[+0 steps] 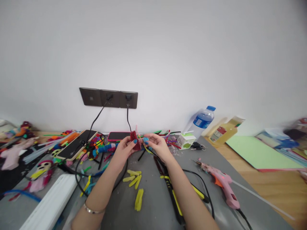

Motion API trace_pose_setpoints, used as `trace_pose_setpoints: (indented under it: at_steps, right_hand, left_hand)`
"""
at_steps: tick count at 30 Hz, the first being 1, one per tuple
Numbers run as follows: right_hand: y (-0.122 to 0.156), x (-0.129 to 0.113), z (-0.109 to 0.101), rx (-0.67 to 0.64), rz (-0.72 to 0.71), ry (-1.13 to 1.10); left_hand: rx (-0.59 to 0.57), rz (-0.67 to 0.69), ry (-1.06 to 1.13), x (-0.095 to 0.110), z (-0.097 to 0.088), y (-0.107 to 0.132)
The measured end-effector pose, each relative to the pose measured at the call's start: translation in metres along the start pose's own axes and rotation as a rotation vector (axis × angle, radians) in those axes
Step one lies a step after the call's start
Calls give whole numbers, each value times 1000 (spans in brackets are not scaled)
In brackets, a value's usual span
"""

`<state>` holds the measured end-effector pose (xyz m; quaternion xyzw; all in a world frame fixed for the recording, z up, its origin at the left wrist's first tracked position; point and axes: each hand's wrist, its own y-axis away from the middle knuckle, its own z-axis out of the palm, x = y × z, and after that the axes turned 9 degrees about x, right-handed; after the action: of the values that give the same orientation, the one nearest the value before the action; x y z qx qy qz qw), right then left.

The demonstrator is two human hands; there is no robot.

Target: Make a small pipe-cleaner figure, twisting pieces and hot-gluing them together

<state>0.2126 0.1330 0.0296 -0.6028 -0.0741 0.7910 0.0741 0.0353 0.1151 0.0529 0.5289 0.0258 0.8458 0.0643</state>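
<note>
My left hand pinches a red glittery piece between thumb and fingers, above the grey table mat. Close beside it, the fingertips of my right hand are pressed together at the piece's right side. What they grip is too small to make out; a thin yellow strand shows just below them. Below the hands lie several short fuzzy yellow strips, with a thicker yellow bundle nearer to me. Pliers with black and yellow handles lie partly hidden under my right forearm.
At right rests a pink glue gun with its cord. Behind are a water bottle, a yellowish bottle and a small box. A white power strip, phone, black cables and pipe-cleaner figures crowd the left.
</note>
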Motion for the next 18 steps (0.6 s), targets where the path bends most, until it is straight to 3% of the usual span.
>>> trace_pose_setpoints:
  at_steps: [13, 18]
  right_hand:
    - [0, 1, -2, -15, -120, 124]
    - [1, 2, -3, -51, -85, 140]
  left_hand:
    - [-5, -34, 40, 2, 0, 4]
    - [8, -22, 37, 5, 3, 5]
